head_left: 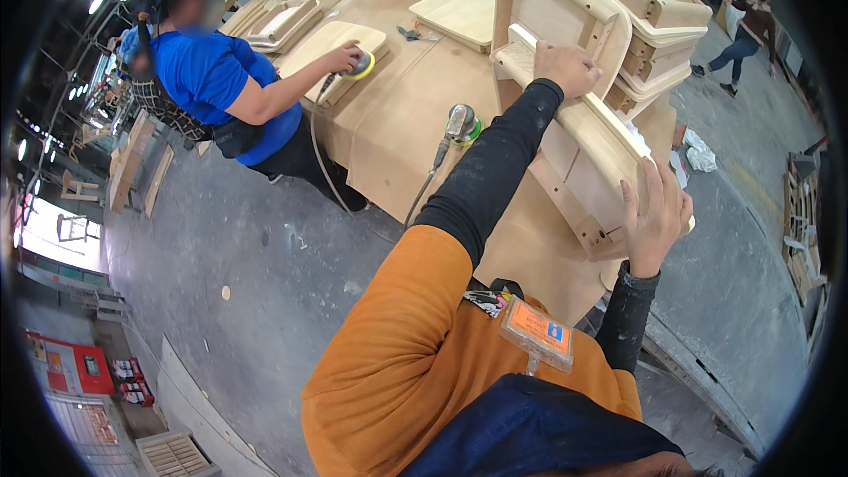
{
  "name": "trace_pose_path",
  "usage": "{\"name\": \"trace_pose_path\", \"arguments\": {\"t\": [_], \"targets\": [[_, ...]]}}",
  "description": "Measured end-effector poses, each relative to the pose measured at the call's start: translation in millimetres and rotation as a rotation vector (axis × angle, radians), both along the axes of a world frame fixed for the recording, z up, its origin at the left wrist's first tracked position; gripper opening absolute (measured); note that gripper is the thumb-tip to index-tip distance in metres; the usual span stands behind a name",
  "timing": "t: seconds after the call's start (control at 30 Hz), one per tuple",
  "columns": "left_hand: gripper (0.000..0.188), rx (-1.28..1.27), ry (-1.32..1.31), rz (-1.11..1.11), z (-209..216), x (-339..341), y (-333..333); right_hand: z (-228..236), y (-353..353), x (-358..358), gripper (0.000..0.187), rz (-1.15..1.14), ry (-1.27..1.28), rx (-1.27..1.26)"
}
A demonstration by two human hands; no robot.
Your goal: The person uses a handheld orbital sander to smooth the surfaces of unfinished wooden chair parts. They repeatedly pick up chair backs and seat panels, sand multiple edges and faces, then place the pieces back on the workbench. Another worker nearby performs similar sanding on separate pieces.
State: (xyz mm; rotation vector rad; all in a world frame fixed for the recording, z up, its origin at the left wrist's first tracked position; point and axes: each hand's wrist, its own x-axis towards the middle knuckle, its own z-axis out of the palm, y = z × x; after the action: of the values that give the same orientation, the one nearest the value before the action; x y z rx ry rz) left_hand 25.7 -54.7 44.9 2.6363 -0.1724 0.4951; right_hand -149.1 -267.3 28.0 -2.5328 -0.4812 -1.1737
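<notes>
A pale wooden frame (587,159) with rounded edges stands tilted on the work table, at the right. My left hand (568,69) lies across its upper rail, fingers curled down over the wood. Whether a small thing sits under that palm is hidden. At the frame's near right corner my right hand (654,212) holds on, thumb on the near side and fingers over the edge. Left of my left forearm, an orbital sander (460,126) with a green rim and a hose rests on the table.
Stacked wooden frames (658,26) rise just behind mine. Across the brown-covered table (380,141), a co-worker in blue (208,79) runs a yellow-edged sander (360,64) over a wooden panel (322,49). Another panel (455,13) lies at the back. A person (751,31) walks at far right.
</notes>
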Motion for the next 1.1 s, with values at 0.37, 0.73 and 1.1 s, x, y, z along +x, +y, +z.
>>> {"name": "trace_pose_path", "arguments": {"t": [0.37, 0.73, 1.1], "targets": [[0.024, -0.352, -0.252, -0.083, -19, 21, 22, 4, 7, 11, 0.041, 0.013, -0.006, -0.012], [0.025, -0.412, -0.245, -0.103, -20, 28, 22, 6, 8, 13, 0.04, -0.005, -0.005, -0.001], [0.025, -0.373, -0.19, -0.06, -16, 23, 22, 6, 12, 10, 0.039, -0.014, -0.014, 0.007]]}}
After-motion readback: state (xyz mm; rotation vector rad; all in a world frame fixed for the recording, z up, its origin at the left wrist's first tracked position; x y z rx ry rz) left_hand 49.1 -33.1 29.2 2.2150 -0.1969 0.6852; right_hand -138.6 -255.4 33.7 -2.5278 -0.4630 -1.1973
